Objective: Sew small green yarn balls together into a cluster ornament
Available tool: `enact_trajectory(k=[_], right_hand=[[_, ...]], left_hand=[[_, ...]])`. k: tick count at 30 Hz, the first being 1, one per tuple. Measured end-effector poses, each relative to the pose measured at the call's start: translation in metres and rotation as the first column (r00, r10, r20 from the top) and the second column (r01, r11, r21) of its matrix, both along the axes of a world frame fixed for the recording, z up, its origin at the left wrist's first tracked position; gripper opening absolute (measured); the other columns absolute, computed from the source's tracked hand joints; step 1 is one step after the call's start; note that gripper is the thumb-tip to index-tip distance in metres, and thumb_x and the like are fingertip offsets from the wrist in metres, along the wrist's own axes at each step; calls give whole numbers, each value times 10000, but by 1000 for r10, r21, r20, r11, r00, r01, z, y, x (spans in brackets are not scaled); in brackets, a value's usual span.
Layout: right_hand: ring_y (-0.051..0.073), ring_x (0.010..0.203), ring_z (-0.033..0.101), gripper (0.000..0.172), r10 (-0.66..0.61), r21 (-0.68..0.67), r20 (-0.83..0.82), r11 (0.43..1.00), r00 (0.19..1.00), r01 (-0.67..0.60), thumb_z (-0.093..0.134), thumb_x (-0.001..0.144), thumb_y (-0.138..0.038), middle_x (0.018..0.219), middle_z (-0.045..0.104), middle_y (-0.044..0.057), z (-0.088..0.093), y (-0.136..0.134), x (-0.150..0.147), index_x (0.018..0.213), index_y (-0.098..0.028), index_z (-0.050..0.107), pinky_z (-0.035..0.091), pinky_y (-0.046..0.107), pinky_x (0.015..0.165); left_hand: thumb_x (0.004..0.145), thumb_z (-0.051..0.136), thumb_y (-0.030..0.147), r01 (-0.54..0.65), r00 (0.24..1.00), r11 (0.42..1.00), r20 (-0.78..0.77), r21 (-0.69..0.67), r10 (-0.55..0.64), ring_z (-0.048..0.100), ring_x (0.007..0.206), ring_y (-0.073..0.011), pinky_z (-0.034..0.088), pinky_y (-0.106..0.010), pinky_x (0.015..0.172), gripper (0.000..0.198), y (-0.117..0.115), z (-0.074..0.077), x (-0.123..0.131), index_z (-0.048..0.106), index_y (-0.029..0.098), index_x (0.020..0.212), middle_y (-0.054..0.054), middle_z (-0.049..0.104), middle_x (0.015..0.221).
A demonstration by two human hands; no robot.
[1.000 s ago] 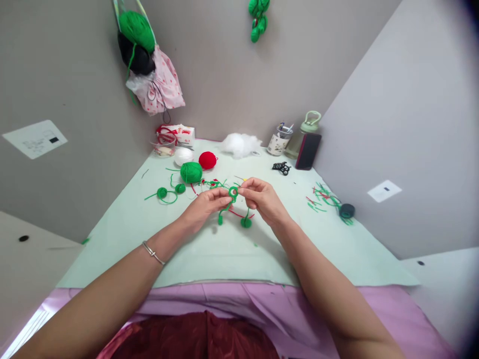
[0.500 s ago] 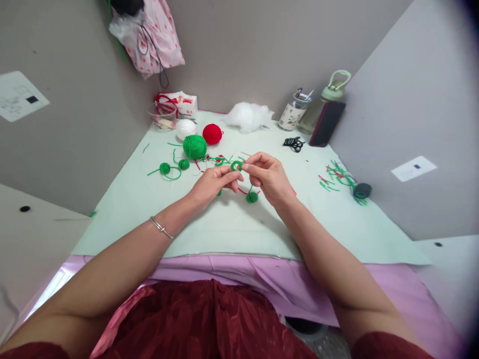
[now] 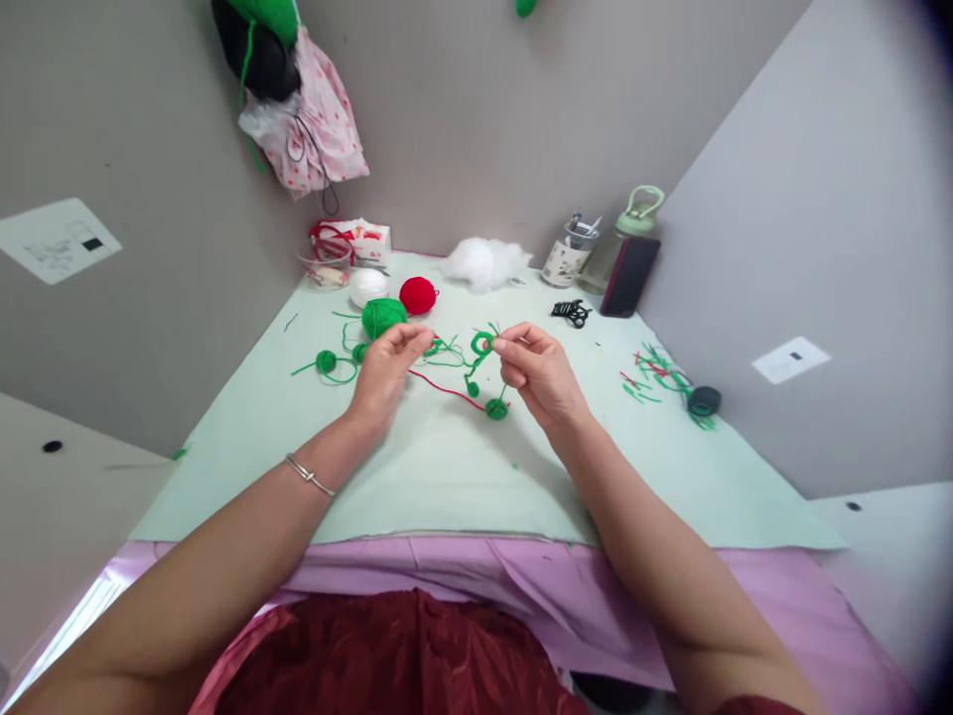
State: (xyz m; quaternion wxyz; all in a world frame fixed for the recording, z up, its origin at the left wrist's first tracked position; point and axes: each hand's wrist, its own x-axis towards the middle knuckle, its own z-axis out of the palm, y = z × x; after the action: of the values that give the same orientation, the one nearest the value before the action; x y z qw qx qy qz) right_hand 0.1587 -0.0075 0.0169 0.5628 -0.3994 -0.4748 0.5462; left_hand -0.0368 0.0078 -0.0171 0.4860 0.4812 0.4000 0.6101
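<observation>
My right hand [image 3: 537, 373] pinches a green yarn ring [image 3: 481, 345] above the pale green mat [image 3: 447, 467]. Two small green pompoms [image 3: 495, 408] hang from the ring on short cords. My left hand [image 3: 387, 365] has its fingers pinched together near loose green yarn strands [image 3: 445, 350], a little left of the ring. A thin red strand [image 3: 439, 385] runs across the mat between both hands. A silver bangle [image 3: 308, 476] circles my left wrist.
Green [image 3: 383, 317], red [image 3: 418, 295] and white [image 3: 367, 286] yarn balls lie behind my hands, with white stuffing [image 3: 480, 263]. A pen cup [image 3: 564, 259], bottle [image 3: 623, 233] and phone [image 3: 629, 277] stand at the back right. Yarn scraps [image 3: 651, 375] and a tape roll [image 3: 704, 400] lie right.
My left hand has let go of the green ring and moved left toward the loose strands. My right hand keeps the ring, and the pompoms now hang free beneath it.
</observation>
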Motion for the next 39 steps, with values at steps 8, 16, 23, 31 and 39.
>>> enact_trajectory(k=[8, 16, 23, 31, 39], right_hand=[[33, 421, 341, 281, 13, 56, 42, 998, 999, -15, 853, 679, -327, 635, 609, -48, -5, -2, -6, 747, -190, 617, 233, 214, 409], [37, 415, 347, 288, -8, 48, 48, 999, 999, 5, 860, 667, -326, 581, 573, -62, -2, -4, -6, 722, -186, 614, 237, 211, 404], [34, 405, 359, 268, -17, 45, 38, 999, 999, 15, 854, 677, -299, 562, 568, -64, -3, -4, -6, 727, -181, 619, 230, 207, 402], [23, 401, 350, 244, -31, 24, -13, 999, 999, 31, 844, 684, -266, 579, 584, -62, -7, 2, -2, 723, -176, 621, 226, 203, 405], [32, 397, 359, 247, -21, 35, 5, 999, 1000, 21, 855, 677, -271, 525, 544, -69, -2, -4, -6, 725, -172, 634, 211, 207, 405]], left_hand=[[801, 727, 495, 424, 898, 899, -80, -110, -433, 613, 687, -134, 503, -301, 767, 328, -20, 9, 12, 647, 177, 797, 3, 638, 758], [724, 796, 447, 450, 885, 867, -21, -214, -465, 655, 716, -155, 520, -353, 810, 299, -21, 9, 12, 704, 181, 824, -19, 693, 851], [648, 840, 400, 427, 890, 868, -50, -251, -453, 645, 744, -159, 505, -349, 809, 306, -22, 11, 13, 733, 171, 820, -31, 709, 847], [715, 796, 487, 404, 894, 890, -116, -210, -433, 607, 757, -139, 483, -315, 791, 362, -23, 11, 12, 699, 172, 863, -38, 700, 947], [788, 727, 520, 488, 863, 847, -27, -210, -504, 611, 762, -142, 506, -332, 814, 364, -21, 7, 12, 687, 162, 836, -53, 693, 949]])
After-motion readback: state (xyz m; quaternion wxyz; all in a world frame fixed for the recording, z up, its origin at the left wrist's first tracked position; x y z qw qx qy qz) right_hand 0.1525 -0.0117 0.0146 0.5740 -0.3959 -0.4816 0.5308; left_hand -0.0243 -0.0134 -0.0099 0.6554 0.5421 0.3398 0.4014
